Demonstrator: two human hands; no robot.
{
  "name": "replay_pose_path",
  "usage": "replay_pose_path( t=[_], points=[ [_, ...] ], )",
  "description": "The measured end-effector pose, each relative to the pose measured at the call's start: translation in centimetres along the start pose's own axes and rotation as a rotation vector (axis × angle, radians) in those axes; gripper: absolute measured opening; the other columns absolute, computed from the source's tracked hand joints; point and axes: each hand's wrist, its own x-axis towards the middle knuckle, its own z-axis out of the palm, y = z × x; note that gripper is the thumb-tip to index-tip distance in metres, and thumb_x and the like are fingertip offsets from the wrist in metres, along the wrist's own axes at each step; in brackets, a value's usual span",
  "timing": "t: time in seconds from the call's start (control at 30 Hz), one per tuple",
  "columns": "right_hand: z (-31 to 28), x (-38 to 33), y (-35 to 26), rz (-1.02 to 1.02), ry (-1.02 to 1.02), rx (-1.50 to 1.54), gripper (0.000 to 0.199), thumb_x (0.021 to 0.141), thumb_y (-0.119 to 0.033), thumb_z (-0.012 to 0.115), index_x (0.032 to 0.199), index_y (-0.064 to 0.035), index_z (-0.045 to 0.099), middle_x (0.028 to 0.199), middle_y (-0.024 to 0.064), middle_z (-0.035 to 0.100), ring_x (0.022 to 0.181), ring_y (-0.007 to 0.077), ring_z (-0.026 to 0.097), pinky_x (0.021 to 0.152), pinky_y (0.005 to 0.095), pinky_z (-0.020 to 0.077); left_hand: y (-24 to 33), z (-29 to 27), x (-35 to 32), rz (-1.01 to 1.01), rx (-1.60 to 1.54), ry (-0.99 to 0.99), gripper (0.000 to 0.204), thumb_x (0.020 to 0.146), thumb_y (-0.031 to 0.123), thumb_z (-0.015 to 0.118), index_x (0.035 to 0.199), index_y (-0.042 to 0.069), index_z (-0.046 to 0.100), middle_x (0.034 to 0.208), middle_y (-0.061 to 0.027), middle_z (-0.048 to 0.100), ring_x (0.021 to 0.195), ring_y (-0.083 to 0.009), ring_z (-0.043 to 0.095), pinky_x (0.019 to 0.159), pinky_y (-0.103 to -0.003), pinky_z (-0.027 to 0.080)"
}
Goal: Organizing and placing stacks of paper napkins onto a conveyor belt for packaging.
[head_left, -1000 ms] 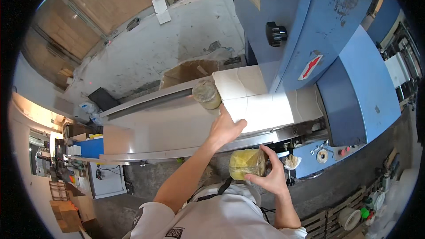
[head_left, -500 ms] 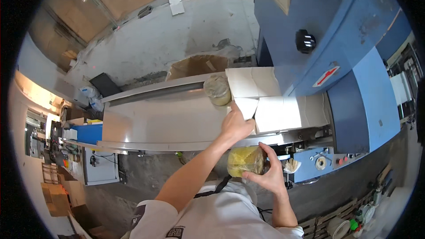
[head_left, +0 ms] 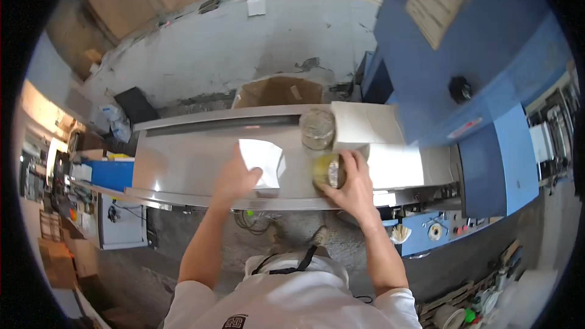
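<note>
My left hand, blurred by motion, is closed on a white folded carton above the metal table. My right hand grips a yellow-green cylinder that looks wrapped in clear film; it is over the table's near side. Just beyond it, a second wrapped cylinder of duller colour stands upright. To the right, a row of white and grey cartons lies close to my right fingers, with more pale cartons behind them.
A tall blue machine with a black knob rises at the right end of the table. An open cardboard box sits behind the far rail. Tools lie on a blue shelf below right. A grey-topped cabinet stands lower left.
My left hand has moved left, taking a white carton away from the row. My right hand has carried the yellow-green cylinder forward from near my body to over the table.
</note>
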Motion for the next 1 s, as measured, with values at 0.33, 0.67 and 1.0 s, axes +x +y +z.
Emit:
replay_pose_path(
  t=[0.33, 0.67, 1.0],
  points=[
    [9.1, 2.7, -6.0, 0.617, -0.362, 0.786, 0.076, 0.095, -0.053, 0.057, 0.142, 0.0044, 0.041, 0.106, 0.0081, 0.063, 0.082, 0.0129, 0.059, 0.073, 0.0235, 0.0487, -8.3, -0.4, 1.9, -0.244, -0.242, -0.087, 0.090, 0.083, 0.050, 0.068, 0.143, -0.005, 0.030, 0.117, -0.0282, 0.061, 0.106, -0.0374, 0.063, 0.093, -0.042, 0.049],
    [14.0, 0.5, -12.4, 0.176, -0.127, 0.886, 0.041, 0.090, -0.013, 0.053, 0.125, 0.0065, 0.053, 0.114, 0.0103, 0.062, 0.105, 0.0172, 0.057, 0.093, 0.0317, 0.0453, -7.3, -1.8, -1.3, 0.354, -0.886, -0.045, 0.088, 0.081, 0.013, 0.072, 0.149, -0.001, 0.020, 0.153, -0.0228, 0.029, 0.142, -0.0303, 0.031, 0.117, -0.038, 0.025],
    [16.2, -1.5, -12.5, -0.019, -0.038, 0.883, 0.069, 0.086, -0.024, 0.061, 0.141, 0.0060, 0.032, 0.130, 0.0129, 0.051, 0.119, 0.0213, 0.050, 0.101, 0.0351, 0.0406, -8.3, -4.5, -2.5, 0.606, -0.728, -0.051, 0.097, 0.078, 0.017, 0.070, 0.152, -0.001, 0.010, 0.157, -0.0239, 0.019, 0.147, -0.0370, 0.020, 0.119, -0.042, 0.020]
  ],
)
